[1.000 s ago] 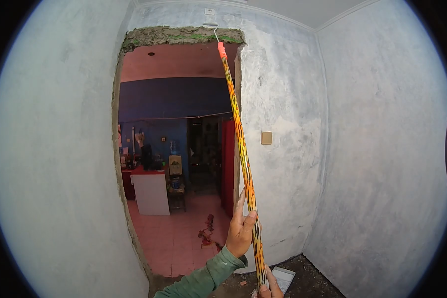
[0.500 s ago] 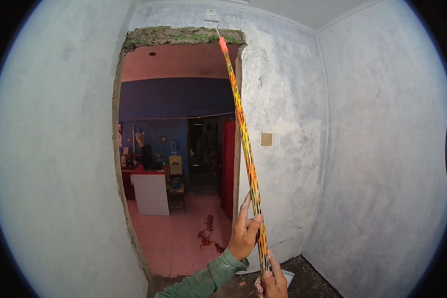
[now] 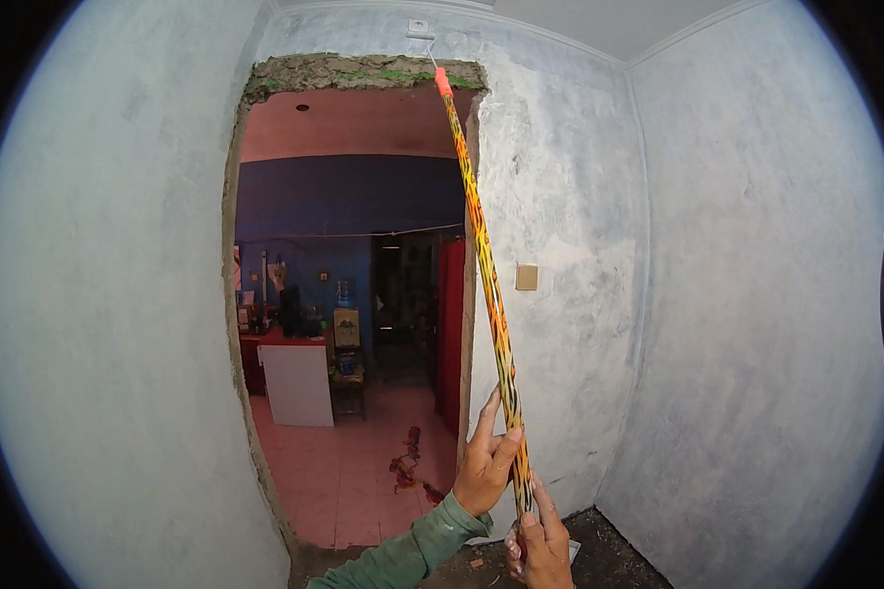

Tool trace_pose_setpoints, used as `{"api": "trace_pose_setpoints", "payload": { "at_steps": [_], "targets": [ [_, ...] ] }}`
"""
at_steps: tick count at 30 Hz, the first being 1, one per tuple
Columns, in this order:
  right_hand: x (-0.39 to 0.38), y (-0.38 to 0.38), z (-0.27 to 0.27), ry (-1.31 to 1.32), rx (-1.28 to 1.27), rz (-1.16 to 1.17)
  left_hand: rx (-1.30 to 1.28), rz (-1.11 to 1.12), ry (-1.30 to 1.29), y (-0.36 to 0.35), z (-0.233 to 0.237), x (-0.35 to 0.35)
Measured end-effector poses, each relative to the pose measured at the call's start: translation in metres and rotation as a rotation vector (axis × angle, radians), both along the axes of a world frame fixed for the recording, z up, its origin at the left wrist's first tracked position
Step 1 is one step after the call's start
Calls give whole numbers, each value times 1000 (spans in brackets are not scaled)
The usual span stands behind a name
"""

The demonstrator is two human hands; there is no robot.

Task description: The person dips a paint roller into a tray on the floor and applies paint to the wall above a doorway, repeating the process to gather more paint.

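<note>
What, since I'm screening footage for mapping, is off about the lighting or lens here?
Head view: fisheye distortion, with black corners; the room beyond the doorway much dimmer than the left wall; no harsh glare on the patterned pole.

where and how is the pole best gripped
Best by its lower end, coming from below with both hands spaced apart, as the left hand and right hand are. The pole is long and slim, rising away to the roller at its far tip, so a spaced grip should steady and steer it.
</note>
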State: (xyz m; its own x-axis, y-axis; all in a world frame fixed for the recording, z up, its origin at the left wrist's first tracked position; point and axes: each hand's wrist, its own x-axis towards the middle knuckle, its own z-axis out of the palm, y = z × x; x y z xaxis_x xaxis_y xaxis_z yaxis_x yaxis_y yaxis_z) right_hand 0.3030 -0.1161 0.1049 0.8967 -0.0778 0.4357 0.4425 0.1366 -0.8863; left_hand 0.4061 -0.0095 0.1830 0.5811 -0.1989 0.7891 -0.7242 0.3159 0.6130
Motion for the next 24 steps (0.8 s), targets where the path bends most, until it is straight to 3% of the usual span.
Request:
{"api": "trace_pose_setpoints", "payload": {
  "at_steps": [16,20,24],
  "targets": [
    [8,6,11,-69,2,-13,-39,12,-6,-2,-6,12],
    [-6,5,-17,58,38,22,-4,-1,78,4,-24,-2],
    [-25,7,-37,65,-1,36,18,-21,105,6,-71,-3]
  ]
}}
